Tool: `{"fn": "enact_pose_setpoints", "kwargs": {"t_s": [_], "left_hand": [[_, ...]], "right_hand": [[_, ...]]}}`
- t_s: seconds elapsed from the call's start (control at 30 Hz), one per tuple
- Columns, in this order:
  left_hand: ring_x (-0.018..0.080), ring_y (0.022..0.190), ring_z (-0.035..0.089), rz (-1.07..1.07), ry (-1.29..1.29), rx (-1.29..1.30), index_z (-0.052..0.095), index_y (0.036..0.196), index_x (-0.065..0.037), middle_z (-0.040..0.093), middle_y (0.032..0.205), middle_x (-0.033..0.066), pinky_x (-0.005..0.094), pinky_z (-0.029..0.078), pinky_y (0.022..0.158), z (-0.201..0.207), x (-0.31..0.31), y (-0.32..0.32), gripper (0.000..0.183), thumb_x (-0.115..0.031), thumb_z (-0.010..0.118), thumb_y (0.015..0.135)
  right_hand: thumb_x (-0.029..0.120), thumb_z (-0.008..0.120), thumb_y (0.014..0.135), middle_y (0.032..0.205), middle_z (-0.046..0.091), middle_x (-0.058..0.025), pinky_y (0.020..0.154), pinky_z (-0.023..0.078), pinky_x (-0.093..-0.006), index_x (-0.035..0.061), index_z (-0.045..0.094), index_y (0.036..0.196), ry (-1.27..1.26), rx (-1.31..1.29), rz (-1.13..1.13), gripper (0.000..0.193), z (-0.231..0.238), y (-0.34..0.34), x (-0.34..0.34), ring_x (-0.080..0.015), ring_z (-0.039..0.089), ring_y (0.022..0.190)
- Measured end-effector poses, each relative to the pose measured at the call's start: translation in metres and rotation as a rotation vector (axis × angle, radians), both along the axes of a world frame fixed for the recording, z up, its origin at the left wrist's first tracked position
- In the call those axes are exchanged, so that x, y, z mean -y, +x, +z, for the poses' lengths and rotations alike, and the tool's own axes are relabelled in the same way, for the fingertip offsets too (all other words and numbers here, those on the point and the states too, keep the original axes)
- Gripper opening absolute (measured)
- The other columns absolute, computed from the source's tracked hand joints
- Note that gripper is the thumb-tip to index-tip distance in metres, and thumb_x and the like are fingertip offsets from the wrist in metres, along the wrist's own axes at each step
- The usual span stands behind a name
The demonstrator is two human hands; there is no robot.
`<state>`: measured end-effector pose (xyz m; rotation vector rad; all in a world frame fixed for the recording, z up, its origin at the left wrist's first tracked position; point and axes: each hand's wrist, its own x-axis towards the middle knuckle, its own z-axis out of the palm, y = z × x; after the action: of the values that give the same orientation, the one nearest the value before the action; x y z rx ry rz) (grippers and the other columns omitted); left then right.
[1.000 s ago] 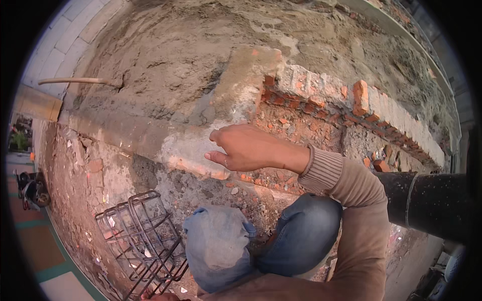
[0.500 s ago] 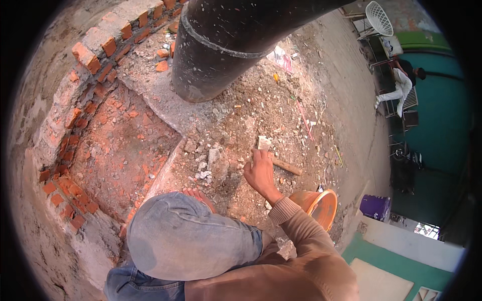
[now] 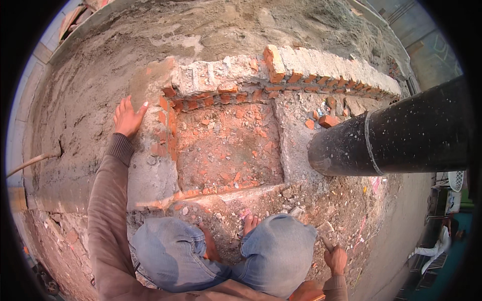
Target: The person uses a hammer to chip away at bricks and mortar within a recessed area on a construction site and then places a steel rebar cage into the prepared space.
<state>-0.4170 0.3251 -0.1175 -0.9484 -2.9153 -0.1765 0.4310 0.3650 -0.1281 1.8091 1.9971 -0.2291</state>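
Note:
My left hand (image 3: 128, 118) is stretched out at the left with its fingers spread and nothing in it. It lies over the mortar-covered edge beside the brick wall (image 3: 216, 78); whether it presses on the surface I cannot tell. Low on the right, my right hand (image 3: 336, 260) grips the handle of a short tool with a pale, flat head (image 3: 325, 228). The tool's exact kind is unclear. Between the hands is a square pit (image 3: 228, 143), its floor strewn with red brick rubble. My bent knees and bare feet are at its near side.
A thick black pipe (image 3: 391, 135) slants in from the right. Loose brick pieces (image 3: 329, 121) lie by its base. Part of an orange bucket (image 3: 307, 291) shows at the lower edge. A long-handled tool (image 3: 37, 161) rests at far left. A seated person (image 3: 437, 246) is at far right.
My view has swung left toward the pit. My left hand has come into sight, reaching out. My right hand, formerly at the tool's head, now holds its handle.

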Motion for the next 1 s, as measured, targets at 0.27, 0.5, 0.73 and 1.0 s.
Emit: {"fn": "enact_pose_setpoints", "kwargs": {"t_s": [0.27,0.5,0.73,1.0], "left_hand": [[0.0348,0.151,0.008,0.054,-0.085,-0.096,0.018,0.156,-0.008,0.013,0.161,0.0229,0.0517,0.007,0.121,-0.035,-0.026,0.051,0.092,-0.071,0.039,0.093],[0.0351,0.15,0.011,0.052,0.056,-0.237,0.026,0.153,-0.007,0.018,0.16,0.0242,0.0542,0.006,0.12,-0.04,-0.002,0.04,0.09,-0.072,0.041,0.092],[0.0294,0.137,0.045,-0.033,0.676,-0.114,0.05,0.138,-0.005,0.046,0.146,0.0225,0.0453,0.034,0.111,0.046,0.035,0.041,0.057,-0.044,0.057,0.098],[0.0216,0.089,0.063,0.274,0.438,0.313,0.066,0.114,-0.007,0.067,0.098,0.007,0.039,0.048,0.078,0.019,0.123,0.179,0.034,-0.031,0.07,0.09]], "right_hand": [[0.035,0.06,0.097,0.066,0.06,-0.0208,0.054,0.043,-0.0444,-0.0009,0.058,0.092,-0.083,-0.657,-0.062,0.036,0.019,-0.18,-0.06,-0.034,0.059,0.058],[0.033,0.058,0.101,0.058,0.054,-0.0023,0.045,0.041,-0.029,0.0036,0.054,0.084,-0.302,-1.19,-0.245,0.034,0.02,-0.404,-0.12,-0.0111,0.052,0.05],[0.033,0.05,0.104,0.063,0.05,0.0022,0.045,0.04,-0.0221,0.0072,0.05,0.089,-0.041,-1.665,0.015,0.03,0.087,-0.46,-0.131,-0.0052,0.049,0.052],[0.031,0.057,0.102,0.058,0.05,0.001,0.039,0.038,-0.0249,0.0058,0.051,0.086,-0.205,-1.358,-0.155,0.03,0.055,-0.449,-0.125,-0.0072,0.048,0.045]]}}
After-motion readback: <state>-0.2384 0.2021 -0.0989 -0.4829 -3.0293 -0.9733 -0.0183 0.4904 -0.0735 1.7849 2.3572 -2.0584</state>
